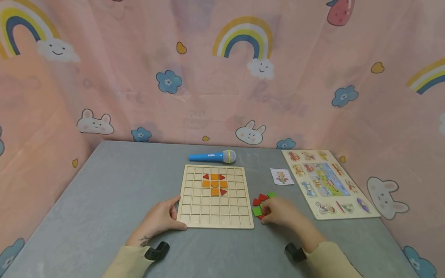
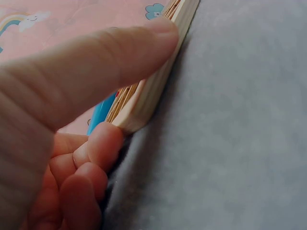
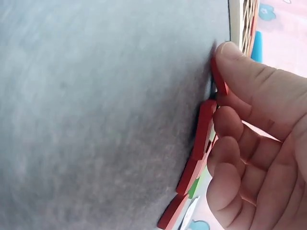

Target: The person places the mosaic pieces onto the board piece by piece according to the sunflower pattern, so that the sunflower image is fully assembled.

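Observation:
A wooden grid board (image 1: 198, 220) bears orange pieces (image 1: 214, 192) set in a cross, with red triangles (image 1: 223, 191) at three of its corners. My left hand (image 1: 160, 216) holds the board's near left corner, thumb along the front edge and fingers at the left side. In the left wrist view the thumb (image 2: 120, 52) lies against the board's edge (image 2: 151, 96). Right of the board, my right hand (image 1: 283, 212) is at a pile of red and green pieces (image 1: 257, 211). Its thumb and forefinger pinch a red piece (image 3: 218, 76); fingers partly hide the pile.
A blue toy microphone (image 1: 208, 157) lies behind the board. A small picture card (image 1: 282, 176) lies at the back right, beside a wooden picture puzzle board (image 1: 333, 215). A pink patterned cloth (image 1: 208, 104) hangs behind and beside the grey table (image 1: 104, 200).

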`<state>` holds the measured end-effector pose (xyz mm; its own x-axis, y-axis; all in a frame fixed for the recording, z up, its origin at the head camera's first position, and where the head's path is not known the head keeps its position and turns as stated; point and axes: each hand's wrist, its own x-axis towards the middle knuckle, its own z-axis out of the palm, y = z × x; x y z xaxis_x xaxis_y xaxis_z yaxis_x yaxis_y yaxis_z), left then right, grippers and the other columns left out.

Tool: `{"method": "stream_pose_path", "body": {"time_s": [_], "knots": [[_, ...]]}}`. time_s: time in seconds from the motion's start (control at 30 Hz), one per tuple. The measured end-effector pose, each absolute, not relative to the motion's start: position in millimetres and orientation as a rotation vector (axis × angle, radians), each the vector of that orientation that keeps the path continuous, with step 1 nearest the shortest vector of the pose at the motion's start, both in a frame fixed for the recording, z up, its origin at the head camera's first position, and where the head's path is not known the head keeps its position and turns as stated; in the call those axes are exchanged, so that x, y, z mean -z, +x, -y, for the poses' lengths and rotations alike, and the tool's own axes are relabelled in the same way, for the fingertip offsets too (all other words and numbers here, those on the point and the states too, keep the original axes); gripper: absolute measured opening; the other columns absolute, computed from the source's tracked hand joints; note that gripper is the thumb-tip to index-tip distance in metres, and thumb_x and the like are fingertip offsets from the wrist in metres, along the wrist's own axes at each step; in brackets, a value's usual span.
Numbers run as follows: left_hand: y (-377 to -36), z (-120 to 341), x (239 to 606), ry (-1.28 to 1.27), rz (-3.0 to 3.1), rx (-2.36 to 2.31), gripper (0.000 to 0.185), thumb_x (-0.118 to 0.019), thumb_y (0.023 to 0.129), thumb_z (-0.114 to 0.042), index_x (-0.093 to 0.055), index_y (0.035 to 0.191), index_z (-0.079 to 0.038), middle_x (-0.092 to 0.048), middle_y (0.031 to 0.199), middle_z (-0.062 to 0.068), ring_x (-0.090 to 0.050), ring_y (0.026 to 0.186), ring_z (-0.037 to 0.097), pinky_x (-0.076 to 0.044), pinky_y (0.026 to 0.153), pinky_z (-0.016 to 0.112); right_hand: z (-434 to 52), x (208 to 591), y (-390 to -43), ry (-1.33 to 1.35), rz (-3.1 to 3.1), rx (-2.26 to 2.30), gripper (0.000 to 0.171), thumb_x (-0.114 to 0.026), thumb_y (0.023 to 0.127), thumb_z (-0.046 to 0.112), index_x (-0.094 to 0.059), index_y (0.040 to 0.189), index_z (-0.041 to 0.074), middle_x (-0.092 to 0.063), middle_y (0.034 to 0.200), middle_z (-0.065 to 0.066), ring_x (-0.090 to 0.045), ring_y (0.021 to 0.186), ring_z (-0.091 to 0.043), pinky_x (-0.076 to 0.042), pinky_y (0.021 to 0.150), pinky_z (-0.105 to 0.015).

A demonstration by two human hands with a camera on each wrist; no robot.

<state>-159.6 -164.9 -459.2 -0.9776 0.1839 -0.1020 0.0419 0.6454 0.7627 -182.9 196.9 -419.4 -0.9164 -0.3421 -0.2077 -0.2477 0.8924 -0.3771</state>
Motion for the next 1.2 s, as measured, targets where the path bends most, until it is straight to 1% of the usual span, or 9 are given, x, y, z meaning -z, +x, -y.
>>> {"method": "stream_pose_path", "body": {"time_s": [0.2, 0.33, 0.43, 0.57, 0.73, 0.83, 0.93, 1.1, 1.2], "knots": [[-159, 165, 459, 0.187, -2.692, -1.249, 0.1, -0.088, 0.054, -0.023, -0.04, 0.139, -0.004, -0.051, 0.06, -0.002, -0.044, 0.05, 0.012, -0.034, 0.048, 0.025, -193, 418, -178, -0.364, -2.812, 0.474, 0.026, -0.081, 0.067, 0.015, -0.056, 0.062, 0.017, -0.048, 0.059, 0.004, -0.044, 0.06, -0.013, -0.033, 0.055, -0.029], [-160, 165, 460, 0.186, -2.69, -1.243, 0.1, -0.088, 0.054, -0.023, -0.041, 0.139, -0.005, -0.051, 0.06, -0.002, -0.044, 0.05, 0.012, -0.034, 0.048, 0.025, -192, 415, -178, -0.339, -2.747, 0.603, 0.029, -0.08, 0.068, 0.01, -0.052, 0.062, 0.014, -0.046, 0.059, 0.003, -0.045, 0.06, -0.013, -0.033, 0.055, -0.029], [-160, 165, 460, 0.186, -2.693, -1.238, 0.1, -0.088, 0.054, -0.024, -0.041, 0.139, -0.005, -0.051, 0.06, -0.002, -0.043, 0.05, 0.012, -0.033, 0.048, 0.025, -190, 409, -185, -0.39, -2.674, 0.771, 0.025, -0.075, 0.071, 0.005, -0.052, 0.065, 0.01, -0.048, 0.062, 0.001, -0.045, 0.059, -0.013, -0.035, 0.053, -0.027], [-160, 165, 459, 0.186, -2.694, -1.244, 0.1, -0.088, 0.054, -0.023, -0.041, 0.139, -0.005, -0.051, 0.06, -0.002, -0.044, 0.05, 0.012, -0.034, 0.047, 0.025, -175, 399, -200, -0.475, -2.637, 0.94, 0.016, -0.072, 0.074, 0.002, -0.057, 0.071, 0.007, -0.052, 0.067, 0.0, -0.047, 0.062, -0.014, -0.038, 0.055, -0.028], [-159, 165, 458, 0.186, -2.682, -1.244, 0.1, -0.088, 0.054, -0.023, -0.04, 0.14, -0.005, -0.051, 0.06, -0.001, -0.044, 0.05, 0.013, -0.034, 0.047, 0.025, -137, 392, -220, -0.4, -2.698, 0.934, 0.008, -0.07, 0.079, 0.006, -0.064, 0.078, 0.011, -0.058, 0.076, 0.001, -0.05, 0.071, -0.015, -0.043, 0.065, -0.028], [-159, 166, 458, 0.186, -2.676, -1.239, 0.101, -0.088, 0.054, -0.024, -0.04, 0.14, -0.004, -0.051, 0.06, -0.001, -0.044, 0.05, 0.013, -0.033, 0.047, 0.025, -112, 391, -231, -0.426, -2.73, 0.889, 0.005, -0.068, 0.081, 0.006, -0.066, 0.081, 0.011, -0.061, 0.08, 0.002, -0.051, 0.074, -0.015, -0.045, 0.069, -0.029], [-160, 166, 458, 0.185, -2.675, -1.236, 0.1, -0.088, 0.054, -0.025, -0.04, 0.14, -0.004, -0.051, 0.06, -0.001, -0.044, 0.05, 0.012, -0.033, 0.047, 0.025, -89, 392, -240, -0.49, -2.7, 0.904, 0.004, -0.067, 0.081, 0.004, -0.068, 0.083, 0.007, -0.063, 0.082, -0.001, -0.053, 0.072, -0.015, -0.046, 0.067, -0.028], [-160, 167, 458, 0.189, -2.668, -1.242, 0.101, -0.088, 0.054, -0.025, -0.04, 0.14, -0.005, -0.052, 0.06, -0.002, -0.044, 0.05, 0.012, -0.033, 0.047, 0.025, -62, 399, -250, -0.548, -2.628, 0.891, 0.004, -0.067, 0.081, 0.002, -0.068, 0.082, 0.006, -0.063, 0.081, -0.003, -0.052, 0.062, -0.013, -0.044, 0.055, -0.024], [-160, 167, 457, 0.197, -2.668, -1.247, 0.101, -0.088, 0.054, -0.025, -0.04, 0.14, -0.004, -0.052, 0.06, -0.002, -0.044, 0.05, 0.011, -0.034, 0.047, 0.025, -52, 403, -254, -0.6, -2.63, 0.823, 0.005, -0.068, 0.08, 0.001, -0.068, 0.079, 0.006, -0.061, 0.078, -0.002, -0.049, 0.065, -0.012, -0.042, 0.056, -0.023]]}}
